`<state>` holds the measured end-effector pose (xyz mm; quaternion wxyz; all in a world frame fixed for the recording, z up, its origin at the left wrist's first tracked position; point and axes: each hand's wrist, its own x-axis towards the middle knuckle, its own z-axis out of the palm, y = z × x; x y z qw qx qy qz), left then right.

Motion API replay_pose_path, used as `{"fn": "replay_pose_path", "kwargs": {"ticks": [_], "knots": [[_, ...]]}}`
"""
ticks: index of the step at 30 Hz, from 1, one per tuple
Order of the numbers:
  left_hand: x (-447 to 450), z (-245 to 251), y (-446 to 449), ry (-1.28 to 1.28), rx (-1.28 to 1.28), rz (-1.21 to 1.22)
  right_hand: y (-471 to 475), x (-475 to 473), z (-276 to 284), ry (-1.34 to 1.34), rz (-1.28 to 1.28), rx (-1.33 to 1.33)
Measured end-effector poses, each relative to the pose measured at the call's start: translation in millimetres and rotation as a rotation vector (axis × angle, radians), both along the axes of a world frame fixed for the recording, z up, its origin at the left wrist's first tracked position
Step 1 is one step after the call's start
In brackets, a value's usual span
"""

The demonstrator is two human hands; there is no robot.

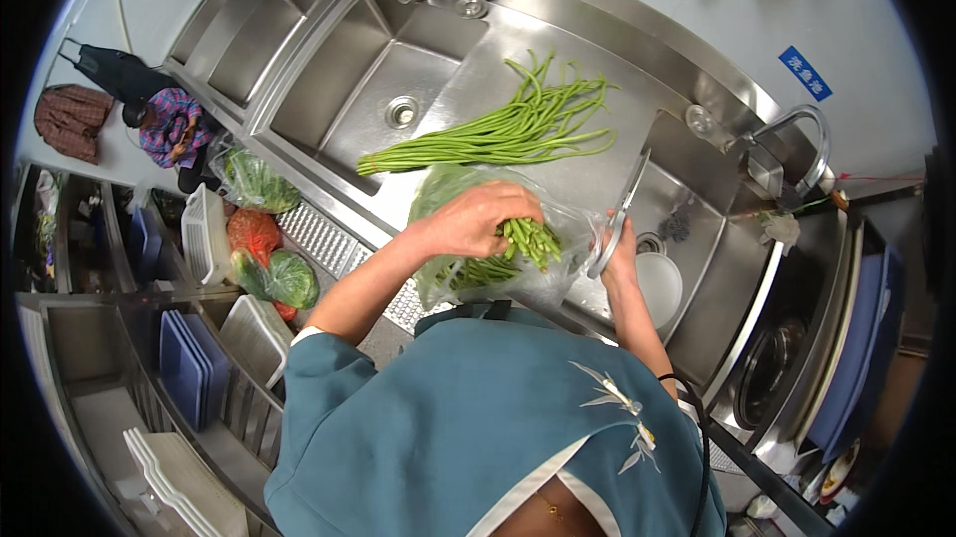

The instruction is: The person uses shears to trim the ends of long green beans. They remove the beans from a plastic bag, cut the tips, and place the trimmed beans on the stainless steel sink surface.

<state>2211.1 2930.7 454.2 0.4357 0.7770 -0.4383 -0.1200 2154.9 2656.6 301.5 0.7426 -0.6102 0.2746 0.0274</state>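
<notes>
My left hand [482, 219] is closed around a bunch of green long beans [539, 242], with their cut-looking ends pointing down and to the right. It is over a clear plastic bag [437, 197], in which more bean pieces [478, 272] lie. In my right hand [621, 257] is a pair of metal scissors [618, 222], blades pointing away from me, beside the bag's right edge. Whether the blades are apart is hard to tell. Beyond the bag, a long bundle of whole green long beans [493, 130] lies on the steel counter, its left end reaching over the sink's edge.
A steel sink [358, 100] with a drain is on the left. The right sink [691, 201] holds a white bowl [657, 289] under a curved faucet [818, 141]. Bagged vegetables [258, 182] and crates [205, 234] stand at left, near another person [175, 130].
</notes>
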Motion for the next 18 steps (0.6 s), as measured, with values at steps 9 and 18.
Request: {"fn": "replay_pose_path", "kwargs": {"ticks": [9, 18], "knots": [[17.1, 48.7, 45.2, 0.168, -0.325, -0.026, -29.2, 5.6, 64.2, -0.042, 0.787, -0.059], [-21.7, 57.1, 25.4, 0.085, -0.419, -0.342, 66.5, 44.8, 116.6, -0.185, 0.658, -0.528]]}}
